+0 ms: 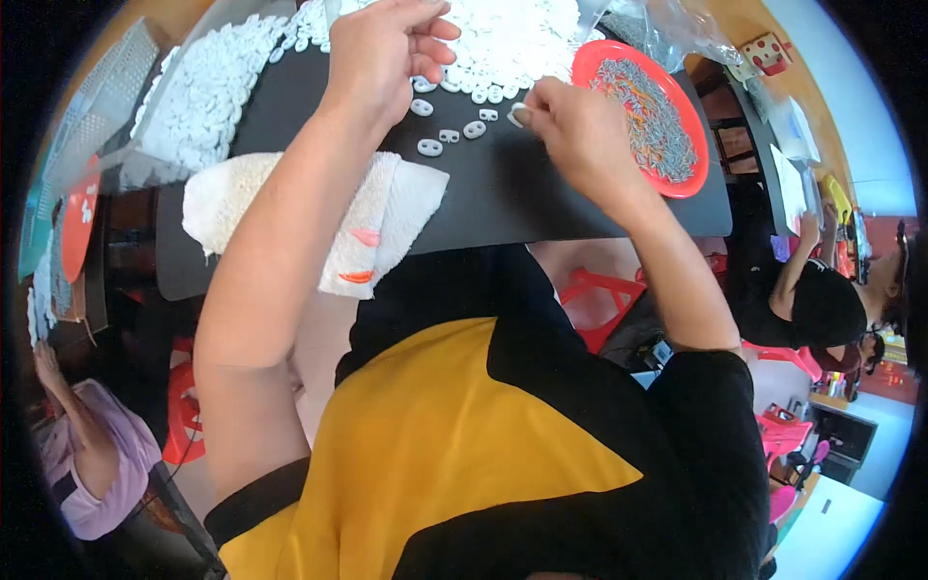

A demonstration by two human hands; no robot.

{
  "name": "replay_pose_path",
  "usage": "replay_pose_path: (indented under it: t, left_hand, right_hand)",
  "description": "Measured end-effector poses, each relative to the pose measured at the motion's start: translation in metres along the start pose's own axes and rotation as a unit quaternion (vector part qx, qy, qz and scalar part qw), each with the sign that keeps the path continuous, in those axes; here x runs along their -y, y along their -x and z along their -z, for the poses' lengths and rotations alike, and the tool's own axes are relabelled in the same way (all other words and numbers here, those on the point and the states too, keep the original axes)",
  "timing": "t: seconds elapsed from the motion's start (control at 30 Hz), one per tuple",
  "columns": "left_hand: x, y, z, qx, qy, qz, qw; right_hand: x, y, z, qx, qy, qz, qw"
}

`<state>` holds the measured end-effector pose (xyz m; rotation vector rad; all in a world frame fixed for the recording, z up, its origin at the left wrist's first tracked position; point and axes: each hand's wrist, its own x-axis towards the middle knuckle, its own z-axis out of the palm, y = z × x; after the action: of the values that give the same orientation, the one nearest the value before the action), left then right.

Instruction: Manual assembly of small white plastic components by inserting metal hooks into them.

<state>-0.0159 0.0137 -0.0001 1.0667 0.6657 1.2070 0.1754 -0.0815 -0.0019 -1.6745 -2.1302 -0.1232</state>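
My right hand (585, 130) pinches a small white oval piece (519, 115) between thumb and fingers, just above the dark table. To its left lie several loose white oval pieces with two holes (430, 147), some on edge. My left hand (382, 58) is above the near side of a large pile of the same white pieces (517, 43). Its fingers are apart, and I see nothing held in them. Beside my right hand stands a red oval tray (688, 179) full of small grey and orange-tinted metal parts, which look like screws.
A folded white towel (411, 198) lies at the table's front edge, under my left forearm. A clear container of white pieces (198, 97) stands at the left. Clear plastic bags (677, 29) are at the back right. Other people sit at the far left (101, 454) and right (826, 304).
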Motion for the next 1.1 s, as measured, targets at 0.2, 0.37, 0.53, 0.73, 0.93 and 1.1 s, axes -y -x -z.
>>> replay_pose_path:
  t: [0.2, 0.37, 0.53, 0.73, 0.93, 1.1]
  left_hand:
    - [-0.008, 0.008, -0.013, -0.042, 0.039, 0.059, 0.997]
    - [-0.007, 0.008, -0.011, -0.028, 0.048, 0.048, 0.997]
    - [0.02, 0.0, 0.001, 0.025, -0.079, -0.189, 0.979]
    - [0.006, -0.001, -0.003, -0.029, 0.034, 0.048, 0.998]
    - [-0.005, 0.008, -0.012, -0.026, 0.012, 0.04, 0.999]
    - [-0.005, 0.009, -0.013, -0.026, 0.01, 0.051, 0.998]
  right_hand:
    - [0.006, 0.015, -0.004, 0.027, 0.072, 0.003, 0.997]
    - [0.008, 0.017, -0.007, 0.044, 0.115, 0.023, 0.992]
    - [0.009, 0.019, -0.009, 0.058, 0.113, 0.045, 0.991]
    - [-0.004, 0.008, -0.004, 0.083, 0.05, 0.071, 0.993]
    - [-0.013, 0.003, -0.005, 0.115, 0.058, 0.084, 0.988]
    - [-0.011, 0.001, -0.005, 0.121, 0.067, 0.095, 0.986]
